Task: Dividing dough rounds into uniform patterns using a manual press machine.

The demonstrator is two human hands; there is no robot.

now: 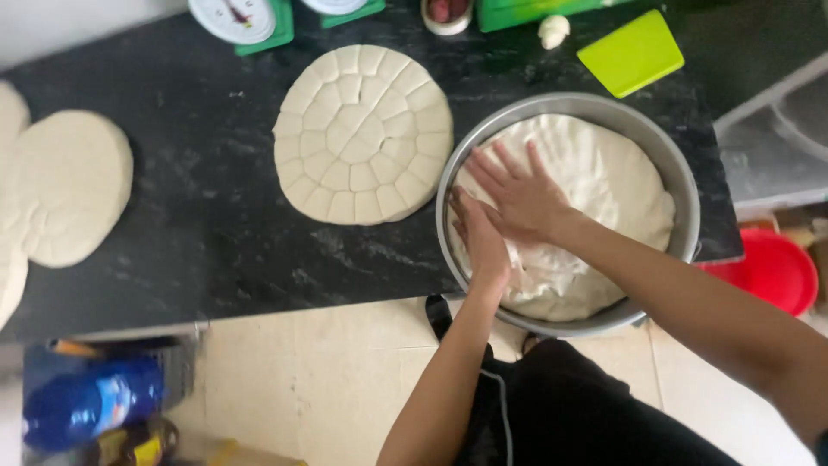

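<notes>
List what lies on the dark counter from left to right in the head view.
Smooth dough disc → scored dough disc → left hand → right hand, both pressing on the dough in the metal bowl → green scraper further back.

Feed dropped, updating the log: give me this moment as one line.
hands: left and right flat on dough | dough in metal pan | scored disc beside, untouched
</notes>
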